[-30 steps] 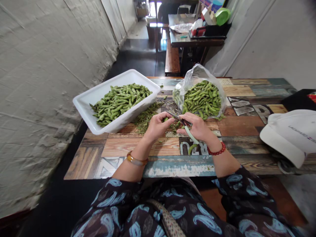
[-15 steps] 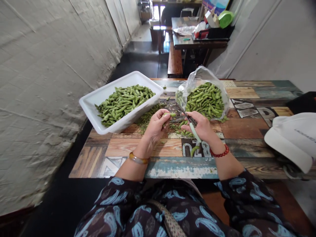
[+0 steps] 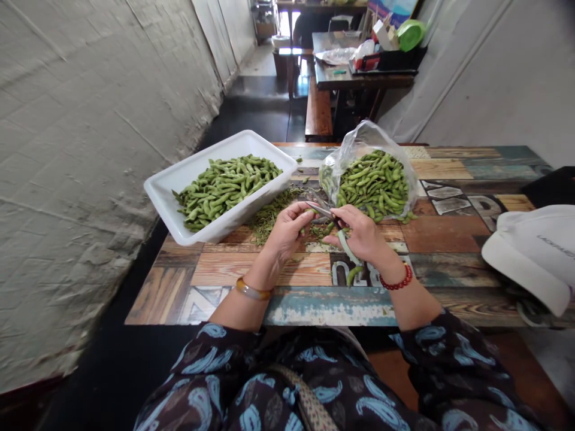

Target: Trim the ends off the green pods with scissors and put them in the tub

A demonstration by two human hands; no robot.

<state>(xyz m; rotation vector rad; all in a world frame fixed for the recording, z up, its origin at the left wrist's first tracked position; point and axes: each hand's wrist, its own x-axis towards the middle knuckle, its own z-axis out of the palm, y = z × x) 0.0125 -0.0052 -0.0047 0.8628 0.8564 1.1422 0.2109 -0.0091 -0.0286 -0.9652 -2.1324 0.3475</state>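
Observation:
My left hand [image 3: 288,228] pinches a green edamame pod [image 3: 313,208], mostly covered by the fingers. My right hand [image 3: 360,232] is wrapped round scissors [image 3: 345,244] with pale green handles, and their blades lie at the tip of that pod. Left of my hands, a white plastic tub [image 3: 211,234] holds a heap of edamame pods [image 3: 229,185]. Behind my right hand, a clear plastic bag [image 3: 359,136] lies with its mouth towards me, full of more pods [image 3: 375,179]. Trimmed stem bits [image 3: 265,222] are scattered between tub and bag.
A loose pod [image 3: 354,274] lies on the patchwork wooden table [image 3: 251,266] near my right wrist. At the right edge sits a white cap [image 3: 530,251]. Beyond stand a bench [image 3: 318,111] and another table [image 3: 327,75] with a black tray. A rough white wall [image 3: 90,149] runs along the left.
My right hand has turned and shifted slightly left, bringing the scissor blades from pointing away to across the pod's tip. My left hand stays nearly in place, still pinching the pod.

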